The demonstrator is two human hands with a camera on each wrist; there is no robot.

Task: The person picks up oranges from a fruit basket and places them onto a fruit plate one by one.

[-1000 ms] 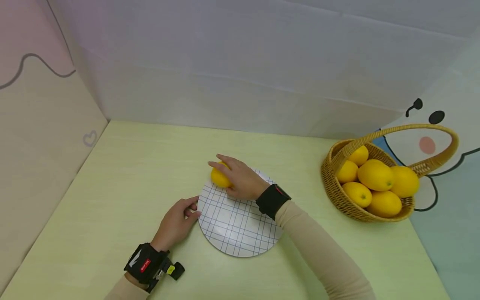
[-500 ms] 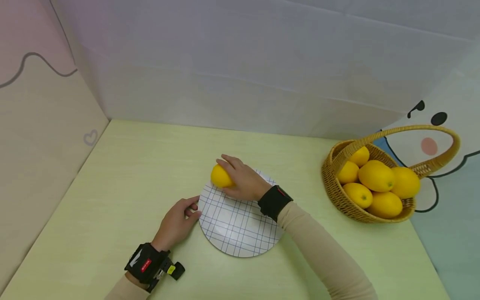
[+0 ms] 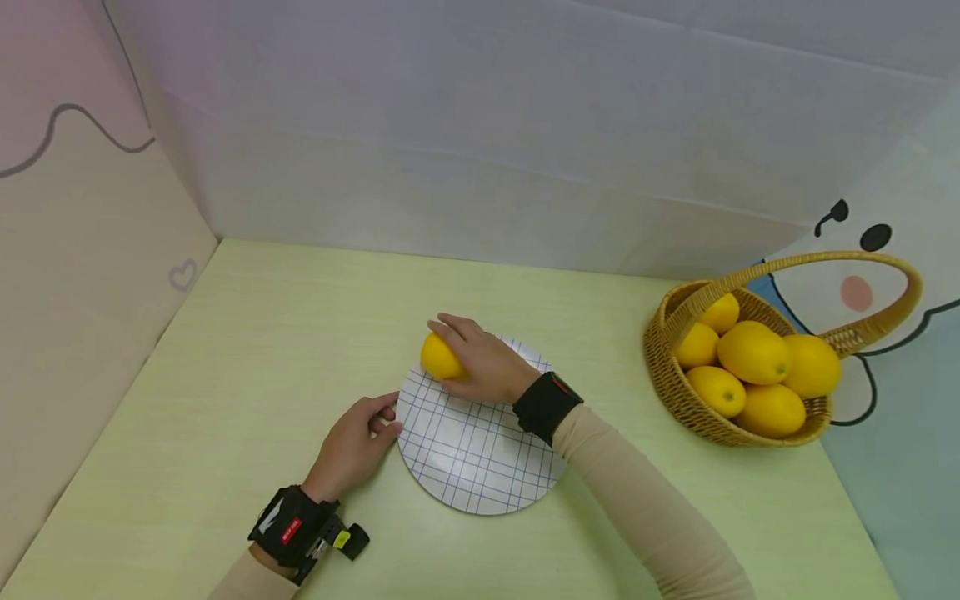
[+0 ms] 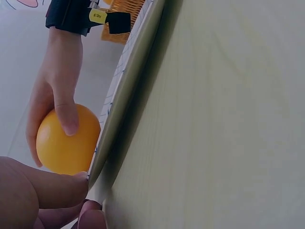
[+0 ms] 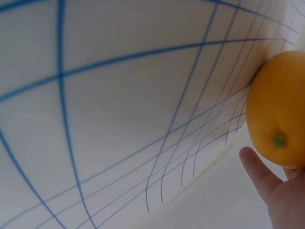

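Note:
A round white plate [image 3: 472, 450] with blue grid lines lies on the table. My left hand [image 3: 355, 446] pinches its left rim; in the left wrist view the thumb [image 4: 62, 188] is on the rim and other fingers are below it. Near the plate's far left edge, my right hand [image 3: 487, 362] grips a yellow lemon [image 3: 440, 357] from the right, fingers over its far side. The left wrist view has that lemon [image 4: 71, 145] between thumb and fingers, right by the rim. A green stem end shows on the lemon [image 5: 276, 109] in the right wrist view.
A wicker basket [image 3: 675, 404] with a tall handle stands at the table's right rear, holding several lemons [image 3: 753, 352]. A pale wall [image 3: 450, 125] rises behind the table [image 3: 262, 333], with printed panels at both sides.
My right hand's fingers have drawn back to the right over the lemon, so more of it shows. The lemon stays in almost the same spot. My left hand and the plate keep still.

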